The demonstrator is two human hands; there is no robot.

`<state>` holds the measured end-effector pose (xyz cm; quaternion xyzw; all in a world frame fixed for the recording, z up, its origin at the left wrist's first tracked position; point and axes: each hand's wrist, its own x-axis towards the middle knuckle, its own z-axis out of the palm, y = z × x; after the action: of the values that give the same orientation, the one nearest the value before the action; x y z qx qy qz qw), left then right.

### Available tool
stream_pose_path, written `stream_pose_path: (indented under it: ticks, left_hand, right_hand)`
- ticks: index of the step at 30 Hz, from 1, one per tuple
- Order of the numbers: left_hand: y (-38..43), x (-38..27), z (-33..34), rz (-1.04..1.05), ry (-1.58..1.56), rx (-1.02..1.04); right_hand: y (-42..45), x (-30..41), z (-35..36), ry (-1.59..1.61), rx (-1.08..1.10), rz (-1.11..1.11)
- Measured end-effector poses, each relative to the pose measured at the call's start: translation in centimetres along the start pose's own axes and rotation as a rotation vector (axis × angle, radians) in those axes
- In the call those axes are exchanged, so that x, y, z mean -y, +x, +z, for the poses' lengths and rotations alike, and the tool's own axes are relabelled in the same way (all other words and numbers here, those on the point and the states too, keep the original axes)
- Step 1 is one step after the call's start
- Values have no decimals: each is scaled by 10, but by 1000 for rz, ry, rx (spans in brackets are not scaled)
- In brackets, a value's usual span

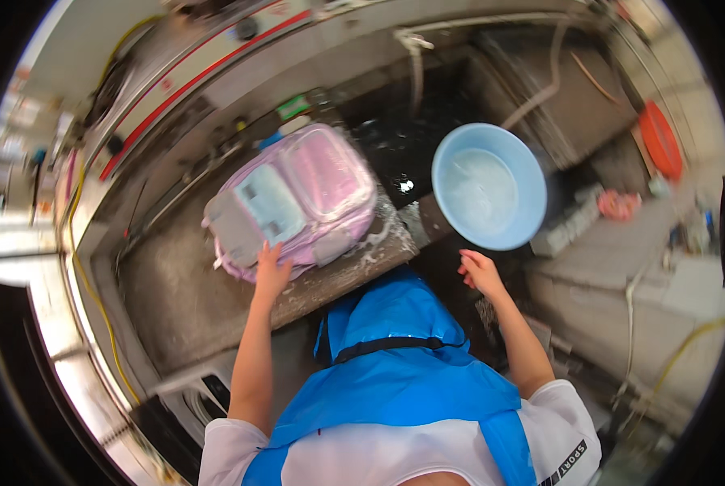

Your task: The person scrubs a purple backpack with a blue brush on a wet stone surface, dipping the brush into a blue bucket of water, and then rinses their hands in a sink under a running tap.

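Note:
A pink, grey and pale blue backpack [332, 173] lies on a wet concrete washing slab [174, 291], with white suds around its right end. My left hand [272, 267] rests with spread fingers on the near edge of the backpack, over its grey and pale blue panels. Just below the rim of a light blue plastic basin [488, 237], my right hand [481, 273] hangs with loosely curled fingers, and no object shows in it. Cloudy, whitish water fills the bottom of the basin.
Dark water fills a concrete trough [392, 133] beyond the slab, with a pale hose [417, 73] hanging into it. An orange-red basin [661, 143] leans at the right wall. A pink cloth-like item [618, 204] lies on a ledge. A green packet [293, 107] sits behind the backpack.

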<state>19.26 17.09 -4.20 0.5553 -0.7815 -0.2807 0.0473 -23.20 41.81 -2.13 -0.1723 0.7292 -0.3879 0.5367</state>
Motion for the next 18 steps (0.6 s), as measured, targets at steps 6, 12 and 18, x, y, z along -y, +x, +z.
stream_pose_path:
  ticks: [6,12,18]
  left_hand:
    - [73,-85,2,259,-128,166]
    - [128,-197,51,304,-467,358]
    - [177,-264,158,37,-555,489]
  right_hand:
    - [-124,-184,-105,-361,-701,304]
    - [-122,-96,-92,350,-681,466]
    - [36,-31,-156,545,-437,399]
